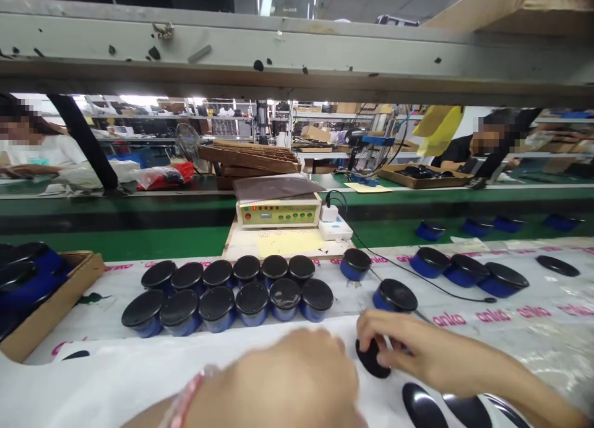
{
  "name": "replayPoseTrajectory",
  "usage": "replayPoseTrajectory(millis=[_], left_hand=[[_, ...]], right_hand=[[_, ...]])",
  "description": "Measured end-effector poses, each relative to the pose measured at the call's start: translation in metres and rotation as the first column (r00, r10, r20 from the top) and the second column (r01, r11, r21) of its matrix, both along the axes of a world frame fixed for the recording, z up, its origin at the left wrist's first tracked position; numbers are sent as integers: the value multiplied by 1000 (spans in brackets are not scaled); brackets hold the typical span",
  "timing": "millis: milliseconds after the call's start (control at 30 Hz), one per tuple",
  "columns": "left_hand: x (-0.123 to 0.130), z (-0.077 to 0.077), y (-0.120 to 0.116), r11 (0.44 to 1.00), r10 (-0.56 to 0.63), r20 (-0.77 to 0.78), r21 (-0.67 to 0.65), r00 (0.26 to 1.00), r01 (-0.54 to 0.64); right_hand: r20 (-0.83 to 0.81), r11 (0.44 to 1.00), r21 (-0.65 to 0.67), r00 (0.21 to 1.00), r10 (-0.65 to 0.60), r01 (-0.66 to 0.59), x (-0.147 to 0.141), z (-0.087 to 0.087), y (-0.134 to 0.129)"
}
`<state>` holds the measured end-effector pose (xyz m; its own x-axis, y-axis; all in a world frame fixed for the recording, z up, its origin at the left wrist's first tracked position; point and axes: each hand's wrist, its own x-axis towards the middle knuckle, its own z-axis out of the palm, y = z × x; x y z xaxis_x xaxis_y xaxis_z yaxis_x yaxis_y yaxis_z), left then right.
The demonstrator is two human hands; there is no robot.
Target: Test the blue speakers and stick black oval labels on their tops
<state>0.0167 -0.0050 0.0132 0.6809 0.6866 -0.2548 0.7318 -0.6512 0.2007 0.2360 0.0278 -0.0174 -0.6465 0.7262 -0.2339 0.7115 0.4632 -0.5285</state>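
My right hand (408, 347) comes in from the right, its thumb and fingers closed on a round black disc (374, 361) above the white sheet. Low in the middle, close to the camera, is my left hand (288, 378), blurred, with a pink band at the wrist; its fingertips and anything in them are hidden. More black discs (424, 406) lie under my right forearm. Beyond my hands, two rows of blue cups with black tops (220, 304) stand side by side. One such cup (395, 295) is just behind my right hand.
A cardboard box (60, 304) of blue cups sits at the left. Behind the rows is a control box (278, 211) with a plug and a black cable. More blue cups (466, 270) and a disc stand at the right. A metal shelf beam (297, 57) crosses above. Two people are across the bench.
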Motion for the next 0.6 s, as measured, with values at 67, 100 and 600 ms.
replayPoseTrajectory(millis=[67,100,600], left_hand=[[14,-31,-21,1000,-1,-35,-11,999,1],[19,-50,-28,1000,13,-39,7,999,-13],[-61,-111,-84,634,660,143,421,738,-649]], right_hand=[[-33,990,-124,998,57,-61,-2,-2,-13],[-40,988,-136,996,74,-78,-3,-5,-15],[-173,993,71,982,-82,95,7,-44,-11]])
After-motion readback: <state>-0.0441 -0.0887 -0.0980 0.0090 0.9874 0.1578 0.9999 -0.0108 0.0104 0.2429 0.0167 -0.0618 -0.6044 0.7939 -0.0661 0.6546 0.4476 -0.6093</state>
